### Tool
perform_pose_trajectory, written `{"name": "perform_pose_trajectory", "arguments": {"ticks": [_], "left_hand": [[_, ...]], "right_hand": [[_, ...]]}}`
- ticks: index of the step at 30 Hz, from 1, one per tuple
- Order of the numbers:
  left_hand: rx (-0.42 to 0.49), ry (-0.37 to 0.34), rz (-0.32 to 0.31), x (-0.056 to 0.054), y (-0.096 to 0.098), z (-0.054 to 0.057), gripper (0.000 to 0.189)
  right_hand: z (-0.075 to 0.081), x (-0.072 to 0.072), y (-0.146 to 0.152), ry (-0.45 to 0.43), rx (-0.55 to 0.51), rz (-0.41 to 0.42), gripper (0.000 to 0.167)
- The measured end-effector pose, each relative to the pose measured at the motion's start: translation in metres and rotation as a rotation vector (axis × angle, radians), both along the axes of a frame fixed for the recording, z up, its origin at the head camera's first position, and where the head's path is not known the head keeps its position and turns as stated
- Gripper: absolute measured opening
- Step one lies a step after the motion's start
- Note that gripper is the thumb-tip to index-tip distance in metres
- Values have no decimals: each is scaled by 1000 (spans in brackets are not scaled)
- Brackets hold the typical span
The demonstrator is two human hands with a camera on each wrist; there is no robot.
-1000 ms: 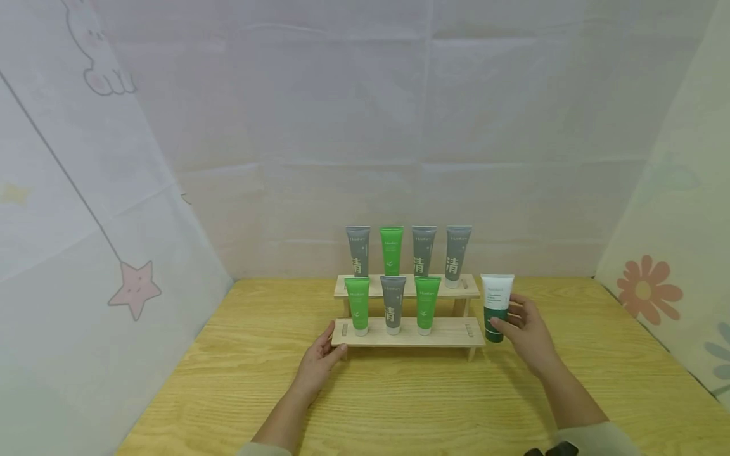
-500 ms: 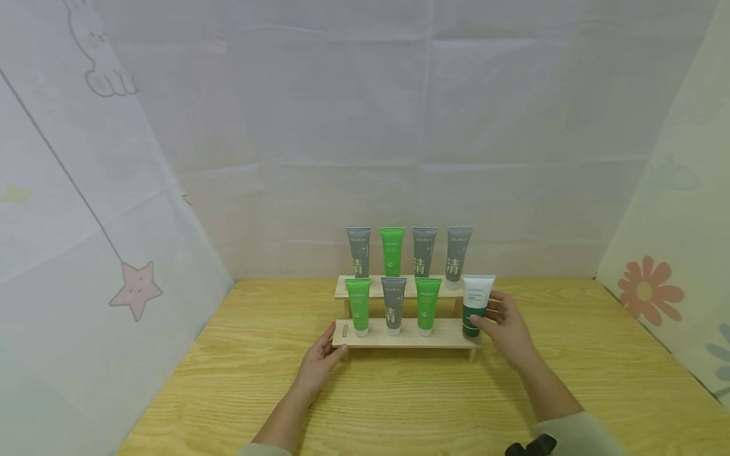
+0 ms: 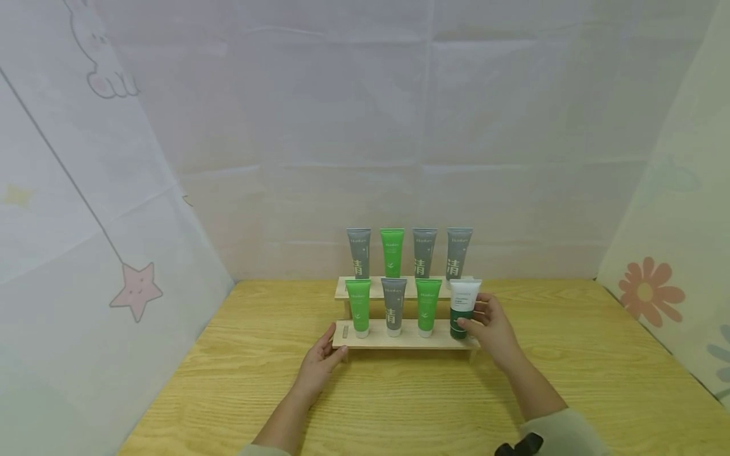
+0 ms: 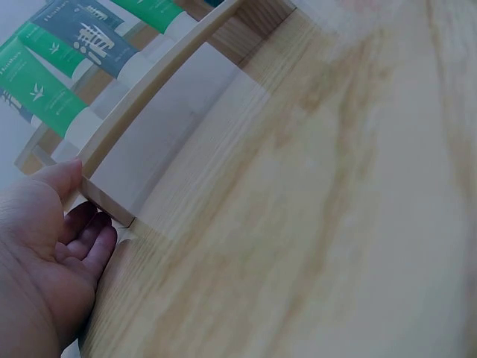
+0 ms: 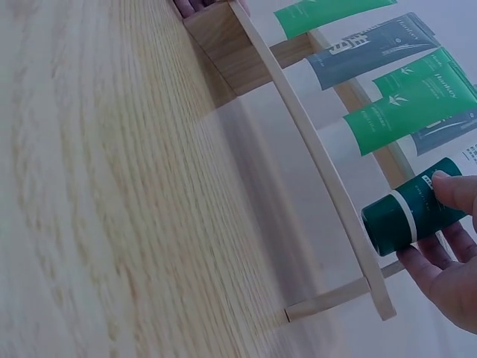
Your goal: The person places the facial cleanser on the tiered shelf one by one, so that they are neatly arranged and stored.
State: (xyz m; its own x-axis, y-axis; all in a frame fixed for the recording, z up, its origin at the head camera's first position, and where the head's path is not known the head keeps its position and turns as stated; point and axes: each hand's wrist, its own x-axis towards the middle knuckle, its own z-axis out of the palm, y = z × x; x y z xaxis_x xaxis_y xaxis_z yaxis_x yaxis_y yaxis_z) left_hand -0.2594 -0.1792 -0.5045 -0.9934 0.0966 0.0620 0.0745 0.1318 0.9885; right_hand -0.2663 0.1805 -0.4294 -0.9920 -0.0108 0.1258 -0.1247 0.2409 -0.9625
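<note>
A two-tier wooden display stand [image 3: 407,342] sits on the table. My left hand [image 3: 316,364] grips the left end of its lower shelf, the thumb on the front edge and the fingers by the leg. With its thumb in front and fingers behind, my right hand [image 3: 495,332] holds a white and dark-green squeeze tube [image 3: 465,296] upright, cap down. In the right wrist view the tube's dark-green cap [image 5: 384,227] is close over the right end of the lower shelf. Along that shelf stand a green tube [image 3: 359,304], a grey tube [image 3: 393,304] and another green tube [image 3: 427,305].
Several grey and green tubes stand along the upper shelf [image 3: 343,288], among them a green one [image 3: 391,250] and a grey one [image 3: 459,250] at the right. The wood-grain table [image 3: 256,335] meets a pale cloth backdrop [image 3: 285,209] behind the stand.
My right hand has carried the white and dark-green tube leftward, from beside the stand to over the lower shelf's right end. The left hand stays at the stand's left end.
</note>
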Motion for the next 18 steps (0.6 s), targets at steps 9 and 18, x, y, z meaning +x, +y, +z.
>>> {"name": "perform_pose_trajectory", "arguments": {"ticks": [9, 18], "left_hand": [[2, -1, 0, 1, 2, 2, 74], [12, -12, 6, 3, 1, 2, 74]], "right_hand": [[-3, 0, -3, -23, 2, -15, 62], [-6, 1, -3, -37, 4, -8, 69]]}}
